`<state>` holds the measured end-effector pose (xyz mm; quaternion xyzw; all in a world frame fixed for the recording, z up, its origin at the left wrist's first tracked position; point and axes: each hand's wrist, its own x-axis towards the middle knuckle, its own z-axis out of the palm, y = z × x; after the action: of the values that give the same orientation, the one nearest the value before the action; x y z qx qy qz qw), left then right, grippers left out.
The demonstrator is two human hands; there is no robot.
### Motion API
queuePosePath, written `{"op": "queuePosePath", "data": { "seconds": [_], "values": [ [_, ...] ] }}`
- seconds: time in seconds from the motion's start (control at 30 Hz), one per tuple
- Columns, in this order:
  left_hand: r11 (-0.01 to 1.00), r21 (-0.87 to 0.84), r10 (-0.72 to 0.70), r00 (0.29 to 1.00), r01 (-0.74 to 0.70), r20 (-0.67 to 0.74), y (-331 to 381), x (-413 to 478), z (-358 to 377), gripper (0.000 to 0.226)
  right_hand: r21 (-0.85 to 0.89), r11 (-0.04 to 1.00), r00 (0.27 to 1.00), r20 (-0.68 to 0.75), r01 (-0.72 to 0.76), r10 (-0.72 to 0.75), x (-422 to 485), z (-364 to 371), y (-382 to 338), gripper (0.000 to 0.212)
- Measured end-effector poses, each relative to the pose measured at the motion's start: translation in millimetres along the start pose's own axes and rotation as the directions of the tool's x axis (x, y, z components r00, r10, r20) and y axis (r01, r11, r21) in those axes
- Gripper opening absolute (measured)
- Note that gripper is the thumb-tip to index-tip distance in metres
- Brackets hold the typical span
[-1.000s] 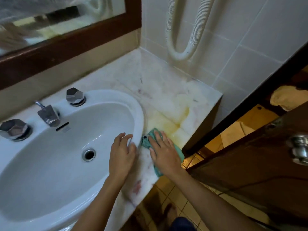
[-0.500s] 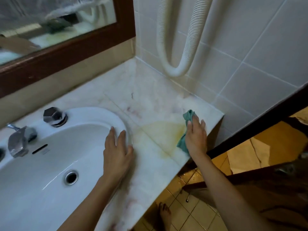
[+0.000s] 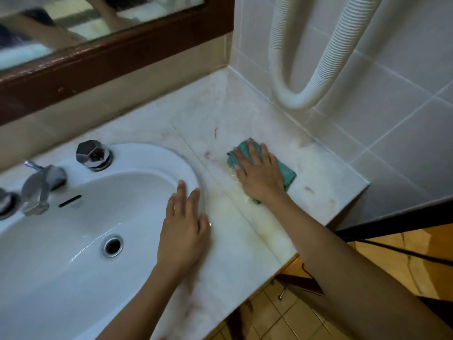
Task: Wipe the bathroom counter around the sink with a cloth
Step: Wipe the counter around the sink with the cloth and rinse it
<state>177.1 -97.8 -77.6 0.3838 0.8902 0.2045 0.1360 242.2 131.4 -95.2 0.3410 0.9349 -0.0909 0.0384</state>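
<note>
- Most of the teal cloth (image 3: 286, 173) is hidden under your right hand (image 3: 260, 176); only a bunched corner past the fingertips and an edge on the right and near the wrist show.
- Your right hand lies flat on the cloth, fingers spread and extended, pressing it to the marble counter (image 3: 326, 175) rather than gripping it.
- The cloth sits on the counter to the right of the sink (image 3: 73, 241), near a yellowish stain (image 3: 247, 204) that runs toward the front edge; whether that patch is wet or only discoloured is hard to tell.
- Your left hand (image 3: 182, 230) rests palm down on the sink's right rim, fingers loose and straight, holding nothing.
- The sink is cut off at the left and bottom edges. Its basin holds no objects, only the metal drain (image 3: 112, 245) and a thin bright streak that may be water.
- A chrome spout (image 3: 36, 190) is blurred; the faceted tap knob (image 3: 93, 154) to its right is clear, while the second knob (image 3: 6, 201) is cropped at the left edge.
- The wood-framed mirror (image 3: 103, 18) is cut off at the top, and its reflection is too smeared to read beyond arm-like shapes.
- A ribbed white hose (image 3: 297, 99) loops down the tiled wall (image 3: 404, 119); both ends leave the picture at the top.
- Below the counter edge, dim floor tiles (image 3: 282, 317) show, with dark shapes there too murky to identify.
</note>
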Motion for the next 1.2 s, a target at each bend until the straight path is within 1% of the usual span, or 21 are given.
{"op": "queuePosePath", "data": {
  "seconds": [0.1,0.2,0.27,0.33,0.4,0.47,0.53,0.63,0.8,0.9,1.03,1.07,1.13,1.2],
  "values": [
    [0.995,-0.095,0.01,1.0,-0.01,-0.001,0,-3,-5,0.053,-0.032,0.991,0.991,-0.014,0.13,-0.131,-43,11,-21,0.055],
    [0.986,-0.165,0.009,1.0,-0.013,-0.023,1,-5,-9,0.049,-0.039,0.987,0.988,-0.011,0.156,-0.157,-81,17,-16,0.055],
    [0.985,-0.17,0.015,1.0,-0.019,-0.025,1,-6,-9,0.049,-0.014,0.995,0.995,-0.003,0.098,-0.098,-89,15,-2,0.055],
    [0.982,-0.188,0.007,1.0,-0.009,-0.015,-1,-7,-9,0.049,0.014,1.0,1.0,-0.015,-0.023,0.023,-85,10,15,0.056],
    [0.979,-0.203,0.0,1.0,-0.001,-0.005,-3,-7,-10,0.05,0.004,0.986,0.986,-0.027,-0.165,0.165,-70,6,30,0.056],
    [0.977,-0.213,0.003,1.0,-0.003,-0.004,-5,-8,-10,0.049,0.013,0.962,0.961,-0.027,-0.274,0.274,-49,1,39,0.057],
    [0.975,-0.223,0.008,1.0,-0.011,-0.014,-7,-8,-10,0.048,0.038,0.945,0.945,-0.03,-0.324,0.325,-24,-4,39,0.056],
    [0.976,-0.219,0.004,1.0,-0.009,-0.022,-7,-7,-9,0.048,0.058,0.946,0.947,-0.03,-0.318,0.32,20,-10,32,0.055],
    [0.98,-0.198,-0.002,1.0,-0.002,-0.017,-4,-4,-6,0.047,0.046,0.967,0.968,-0.032,-0.249,0.25,94,-17,10,0.055],
    [0.984,-0.177,-0.017,1.0,0.014,-0.017,-3,-2,-5,0.047,0.036,0.985,0.985,-0.028,-0.171,0.172,133,-20,-9,0.055],
    [0.987,-0.161,-0.033,0.999,0.03,-0.018,-2,-2,-4,0.05,0.032,0.999,0.999,0.015,-0.029,0.029,176,-21,-33,0.055],
    [0.987,-0.16,-0.033,0.999,0.03,-0.018,-1,-2,-5,0.05,0.026,1.0,1.0,0.028,0.014,-0.015,182,-21,-38,0.054],
    [0.986,-0.162,-0.035,0.999,0.032,-0.016,-1,-3,-5,0.05,-0.005,0.987,0.986,0.043,0.159,-0.159,186,-21,-51,0.054],
    [0.986,-0.164,-0.031,0.999,0.027,-0.019,-1,-1,-4,0.05,-0.024,0.941,0.941,0.051,0.337,-0.336,173,-19,-58,0.053]
  ]
}}
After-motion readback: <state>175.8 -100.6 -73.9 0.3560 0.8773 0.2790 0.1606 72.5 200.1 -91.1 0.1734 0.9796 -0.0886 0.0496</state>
